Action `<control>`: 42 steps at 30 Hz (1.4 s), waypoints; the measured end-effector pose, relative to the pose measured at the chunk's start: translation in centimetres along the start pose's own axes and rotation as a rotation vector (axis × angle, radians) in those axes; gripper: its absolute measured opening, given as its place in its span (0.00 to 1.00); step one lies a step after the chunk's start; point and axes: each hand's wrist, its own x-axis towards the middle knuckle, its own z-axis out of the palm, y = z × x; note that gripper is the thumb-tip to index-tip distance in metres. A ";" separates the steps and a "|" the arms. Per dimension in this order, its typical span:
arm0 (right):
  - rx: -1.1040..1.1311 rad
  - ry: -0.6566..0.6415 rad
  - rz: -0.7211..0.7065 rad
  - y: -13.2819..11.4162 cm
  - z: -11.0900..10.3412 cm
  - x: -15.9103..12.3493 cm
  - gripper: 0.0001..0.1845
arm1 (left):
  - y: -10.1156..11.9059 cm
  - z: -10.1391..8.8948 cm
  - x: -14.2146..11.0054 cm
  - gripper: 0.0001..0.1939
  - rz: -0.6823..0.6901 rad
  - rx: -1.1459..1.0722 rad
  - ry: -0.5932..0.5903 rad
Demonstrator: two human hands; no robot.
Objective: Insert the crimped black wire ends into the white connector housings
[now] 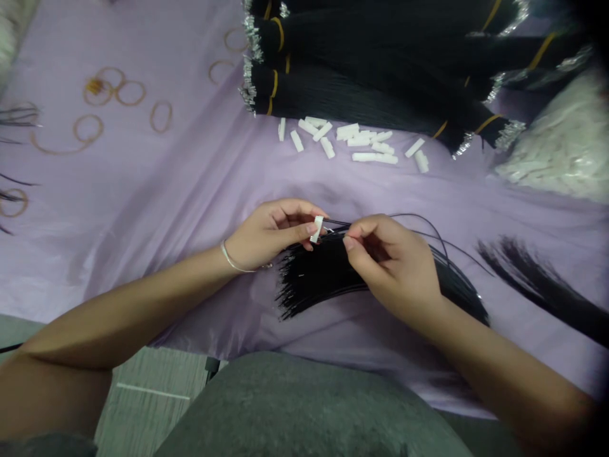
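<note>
My left hand (271,235) pinches a small white plastic connector housing (316,229) between thumb and fingers. My right hand (390,273) holds thin black wires (337,225) between its fingertips, right next to that housing. Whether a wire end sits inside the housing is hidden by my fingers. Under both hands a fanned bundle of black wires (323,276) lies on a lilac cloth (157,203), with a few strands arching up to the right.
Banded bundles of black wires with crimped metal terminals (356,70) lie at the top, with several loose white connector housings (352,141) in front. A clear bag of housings (556,146) sits at the right, near another black wire bundle (533,279). Rubber bands (114,93) lie at the upper left.
</note>
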 end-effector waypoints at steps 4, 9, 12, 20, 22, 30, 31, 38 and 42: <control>0.038 0.011 0.038 0.4 0.1 0.5 0.03 | 0.1 0.0 -0.1 0.08 0.001 0.054 0.007; 0.056 0.046 0.072 0.6 0.3 0.6 0.04 | 0.1 0.0 -0.1 0.08 0.019 0.095 -0.004; 0.065 0.046 0.089 0.7 0.2 0.6 0.05 | 0.1 0.0 -0.1 0.08 0.014 0.085 -0.011; 0.078 0.034 0.111 0.7 0.2 0.7 0.06 | 0.1 0.0 -0.1 0.08 0.011 0.071 -0.007; 0.084 0.036 0.107 0.8 0.3 0.7 0.06 | 0.1 0.0 -0.1 0.07 0.010 0.074 -0.008; 0.102 0.029 0.058 0.9 0.2 0.7 0.05 | 0.1 0.0 -0.1 0.07 -0.007 0.096 0.006; 0.105 0.028 0.050 0.9 0.2 0.7 0.05 | 0.1 0.0 -0.1 0.07 -0.005 0.100 0.010; 0.098 0.027 -0.005 1.2 0.3 0.8 0.04 | 0.4 0.2 -0.2 0.07 -0.009 0.140 0.012; 0.059 0.015 -0.042 1.1 0.4 0.9 0.04 | 0.4 0.3 -0.3 0.07 -0.004 0.169 -0.001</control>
